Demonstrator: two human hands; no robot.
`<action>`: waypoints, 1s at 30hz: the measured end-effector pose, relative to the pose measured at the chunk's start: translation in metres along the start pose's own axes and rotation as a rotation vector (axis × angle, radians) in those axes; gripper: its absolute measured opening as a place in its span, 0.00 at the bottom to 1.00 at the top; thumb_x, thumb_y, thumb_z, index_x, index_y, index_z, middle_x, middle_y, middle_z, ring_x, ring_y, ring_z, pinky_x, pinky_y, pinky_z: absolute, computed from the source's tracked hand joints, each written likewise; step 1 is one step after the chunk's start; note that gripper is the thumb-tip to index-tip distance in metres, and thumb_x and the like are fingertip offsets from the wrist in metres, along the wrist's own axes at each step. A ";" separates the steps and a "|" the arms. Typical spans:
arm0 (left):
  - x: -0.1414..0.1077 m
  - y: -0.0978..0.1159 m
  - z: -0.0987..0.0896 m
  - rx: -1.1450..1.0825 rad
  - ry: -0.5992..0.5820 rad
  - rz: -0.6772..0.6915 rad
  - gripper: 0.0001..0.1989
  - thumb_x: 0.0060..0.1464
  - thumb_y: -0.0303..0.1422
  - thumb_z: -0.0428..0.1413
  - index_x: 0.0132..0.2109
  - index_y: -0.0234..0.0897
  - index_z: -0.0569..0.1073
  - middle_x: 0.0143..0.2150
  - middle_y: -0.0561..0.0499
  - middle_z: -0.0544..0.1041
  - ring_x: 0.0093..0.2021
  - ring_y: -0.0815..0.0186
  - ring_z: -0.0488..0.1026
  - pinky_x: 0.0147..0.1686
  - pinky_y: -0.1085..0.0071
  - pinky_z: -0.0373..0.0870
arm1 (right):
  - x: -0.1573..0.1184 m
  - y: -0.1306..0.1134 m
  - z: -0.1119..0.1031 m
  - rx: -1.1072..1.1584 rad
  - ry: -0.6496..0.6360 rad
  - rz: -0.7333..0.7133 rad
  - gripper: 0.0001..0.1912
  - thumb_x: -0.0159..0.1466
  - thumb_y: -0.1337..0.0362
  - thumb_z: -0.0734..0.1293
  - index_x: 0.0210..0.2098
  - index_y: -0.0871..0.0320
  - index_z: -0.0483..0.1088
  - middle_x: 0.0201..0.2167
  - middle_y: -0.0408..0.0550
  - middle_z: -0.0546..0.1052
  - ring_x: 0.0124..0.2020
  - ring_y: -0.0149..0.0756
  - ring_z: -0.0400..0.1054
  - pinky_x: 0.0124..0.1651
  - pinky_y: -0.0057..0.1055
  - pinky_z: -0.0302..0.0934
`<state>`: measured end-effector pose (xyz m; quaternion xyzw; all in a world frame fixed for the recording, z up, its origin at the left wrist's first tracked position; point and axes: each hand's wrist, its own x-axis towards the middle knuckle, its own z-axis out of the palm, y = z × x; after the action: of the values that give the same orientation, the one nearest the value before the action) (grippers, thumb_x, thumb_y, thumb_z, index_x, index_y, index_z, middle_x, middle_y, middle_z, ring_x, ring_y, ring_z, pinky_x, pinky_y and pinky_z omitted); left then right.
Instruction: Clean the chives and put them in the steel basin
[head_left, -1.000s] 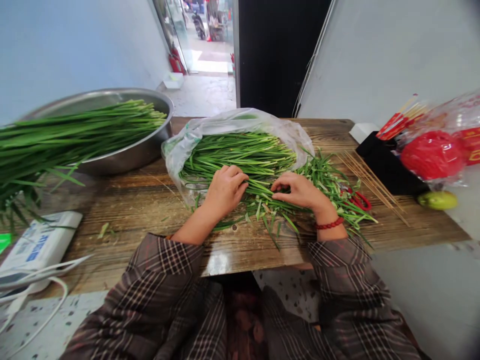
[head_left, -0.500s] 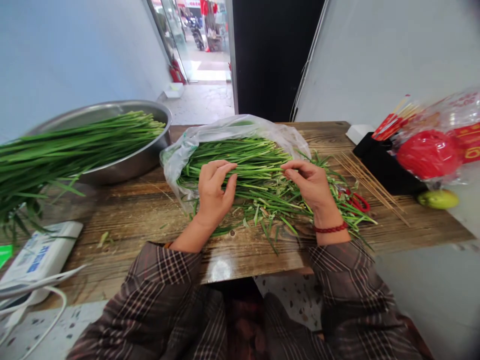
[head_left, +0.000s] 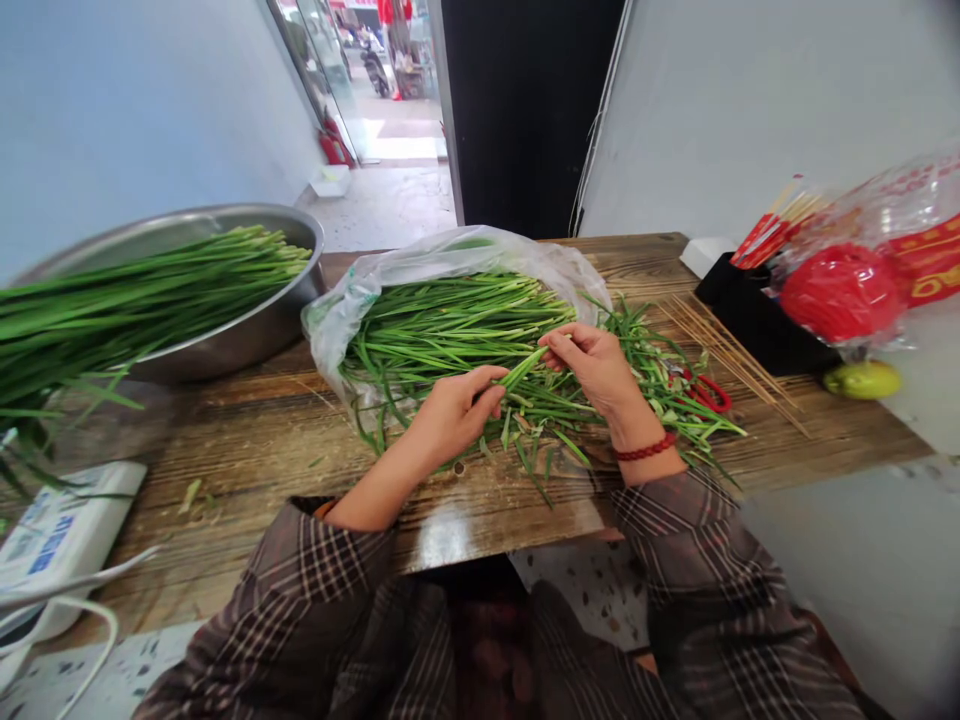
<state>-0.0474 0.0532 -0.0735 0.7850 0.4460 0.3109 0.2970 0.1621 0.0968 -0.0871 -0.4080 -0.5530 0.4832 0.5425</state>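
Both hands (head_left: pixel 456 408) (head_left: pixel 592 365) angle inward, pinching a few green stalks (head_left: pixel 523 370) between them, the right farther forward.

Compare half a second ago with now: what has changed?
The left hand has moved lower in view and toward the right hand, closing on green stalks now held between both hands. The view swung slightly right. The metal bowl, plastic bag and black holder stayed put.

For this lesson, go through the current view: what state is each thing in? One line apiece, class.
Left hand: closed on green stalks.
Right hand: closed on the same stalks.
Green stalks: held between both hands.
Plastic bag: open, greens inside.
Metal bowl: uncovered, holding more greens.
Red-handled scissors: partly covered; open or shut, unclear.
Thin sticks: lying loose.
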 end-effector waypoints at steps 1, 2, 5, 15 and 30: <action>0.001 -0.003 0.001 -0.020 -0.003 -0.030 0.14 0.61 0.36 0.48 0.48 0.36 0.74 0.26 0.55 0.76 0.21 0.71 0.69 0.25 0.74 0.66 | 0.000 0.001 0.001 -0.017 -0.021 -0.006 0.19 0.55 0.46 0.71 0.31 0.57 0.76 0.23 0.42 0.77 0.24 0.28 0.70 0.28 0.25 0.65; 0.002 -0.007 0.001 -0.037 -0.002 -0.052 0.14 0.60 0.35 0.48 0.47 0.36 0.74 0.26 0.55 0.76 0.20 0.71 0.68 0.24 0.74 0.65 | 0.000 0.002 0.002 -0.029 -0.042 -0.014 0.19 0.56 0.46 0.70 0.31 0.57 0.76 0.24 0.43 0.77 0.25 0.28 0.70 0.29 0.25 0.65; 0.005 -0.012 0.002 -0.071 0.058 -0.079 0.11 0.57 0.34 0.51 0.44 0.35 0.74 0.28 0.54 0.77 0.25 0.69 0.72 0.29 0.73 0.69 | -0.002 0.005 0.008 -0.062 -0.063 -0.047 0.18 0.58 0.46 0.68 0.33 0.56 0.75 0.25 0.43 0.78 0.26 0.29 0.72 0.31 0.27 0.67; 0.007 -0.001 0.009 -0.388 0.006 -0.227 0.10 0.59 0.36 0.50 0.31 0.35 0.67 0.25 0.53 0.75 0.20 0.73 0.70 0.21 0.78 0.64 | -0.011 0.004 0.018 -0.122 -0.137 -0.106 0.18 0.63 0.48 0.64 0.37 0.55 0.75 0.27 0.44 0.78 0.29 0.32 0.73 0.33 0.29 0.68; 0.007 -0.001 0.015 -0.065 0.135 -0.101 0.08 0.57 0.31 0.50 0.29 0.35 0.65 0.21 0.58 0.64 0.23 0.73 0.59 0.25 0.75 0.55 | -0.015 0.004 0.023 -0.437 -0.192 -0.376 0.22 0.56 0.70 0.66 0.50 0.54 0.61 0.29 0.39 0.72 0.30 0.29 0.68 0.37 0.29 0.64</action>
<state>-0.0339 0.0571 -0.0822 0.7288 0.4936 0.3619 0.3070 0.1405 0.0809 -0.0926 -0.3580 -0.7584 0.2802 0.4671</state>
